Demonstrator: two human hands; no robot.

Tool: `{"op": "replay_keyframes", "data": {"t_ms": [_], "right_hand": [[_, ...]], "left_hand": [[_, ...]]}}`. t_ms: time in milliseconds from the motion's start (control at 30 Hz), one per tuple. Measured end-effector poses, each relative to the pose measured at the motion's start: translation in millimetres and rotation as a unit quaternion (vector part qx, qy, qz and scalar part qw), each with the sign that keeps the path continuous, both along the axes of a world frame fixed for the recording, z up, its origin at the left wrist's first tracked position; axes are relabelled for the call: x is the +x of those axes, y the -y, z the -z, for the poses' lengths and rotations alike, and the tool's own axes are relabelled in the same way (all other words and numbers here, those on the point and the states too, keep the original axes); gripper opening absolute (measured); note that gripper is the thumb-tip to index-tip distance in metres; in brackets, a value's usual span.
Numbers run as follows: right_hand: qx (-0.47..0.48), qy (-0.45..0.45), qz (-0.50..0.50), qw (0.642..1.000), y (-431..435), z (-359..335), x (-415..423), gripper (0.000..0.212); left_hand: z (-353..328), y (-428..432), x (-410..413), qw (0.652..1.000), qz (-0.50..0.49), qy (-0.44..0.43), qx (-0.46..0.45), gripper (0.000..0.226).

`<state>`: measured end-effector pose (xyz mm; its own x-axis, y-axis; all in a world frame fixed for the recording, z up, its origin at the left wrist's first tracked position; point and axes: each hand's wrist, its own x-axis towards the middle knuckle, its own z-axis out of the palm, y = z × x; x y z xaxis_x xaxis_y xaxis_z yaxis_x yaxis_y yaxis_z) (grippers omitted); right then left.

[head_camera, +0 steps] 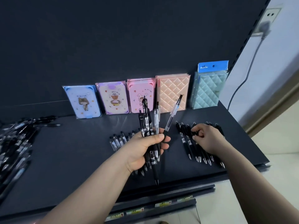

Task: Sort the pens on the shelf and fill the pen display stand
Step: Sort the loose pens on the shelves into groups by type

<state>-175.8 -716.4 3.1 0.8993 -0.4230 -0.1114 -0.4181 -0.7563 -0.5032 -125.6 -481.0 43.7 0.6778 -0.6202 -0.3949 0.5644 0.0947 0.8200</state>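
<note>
Several pens (146,120) stand gripped in left hand (142,149) (fingers (167,139) curled); lowered right hand (208,139) pinches another pen (194,128).

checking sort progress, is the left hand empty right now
No, the left hand grips a bundle of black and clear pens, with their tips pointing down below the palm.

A bundle (149,126) of black and clear pens stands fanned in the left hand (145,149), tips down, with one clear pen (172,115) leaning out to the right. On the dark shelf (72,159) a right row (187,141) of black pens lies side by side, tips toward the front edge, the right hand (207,138) pinching at it. A middle row (119,140) lies behind the bundle, and a loose heap (14,143) sprawls far left.
</note>
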Motion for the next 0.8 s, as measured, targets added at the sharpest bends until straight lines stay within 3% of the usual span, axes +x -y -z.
{"op": "replay_keyframes", "data": {"t_ms": [200,267,300,367,400,467,633,800], "right_hand": [[-0.018,-0.019,-0.003,1.0,3.4,0.8,3.4,0.03],[-0.04,0.023,0.014,0.999,-3.2,-6.5,4.5,0.026],[-0.021,0.072,0.019,0.997,-12.2,-14.3,5.2,0.022],[0.145,0.153,-0.002,0.978,-40.5,-35.6,7.3,0.017],[0.247,0.166,-0.033,0.954,-57.7,-45.5,9.1,0.018],[0.346,0.17,-0.074,0.92,-85.2,-56.7,14.4,0.018],[0.429,0.113,-0.107,0.89,-108.4,-70.4,30.9,0.014],[0.378,0.046,-0.166,0.909,-127.9,-72.7,44.3,0.005]], "left_hand": [[0.7,-9.6,0.7,0.999,-0.039,0.019,-0.001,0.015],[1.0,-11.3,0.5,0.999,-0.042,0.016,-0.004,0.014],[0.8,-11.6,-0.1,0.999,-0.041,0.014,-0.005,0.014],[1.1,-11.4,-1.9,0.999,-0.034,0.013,-0.004,0.014],[0.8,-11.4,-3.1,1.0,-0.027,0.015,-0.002,0.014],[0.5,-12.9,-4.4,1.0,-0.012,0.024,0.003,0.013],[-0.1,-31.4,-2.8,1.0,0.011,0.016,-0.01,0.017],[-0.4,-50.4,-3.7,1.0,0.025,0.015,-0.01,0.018]]}}
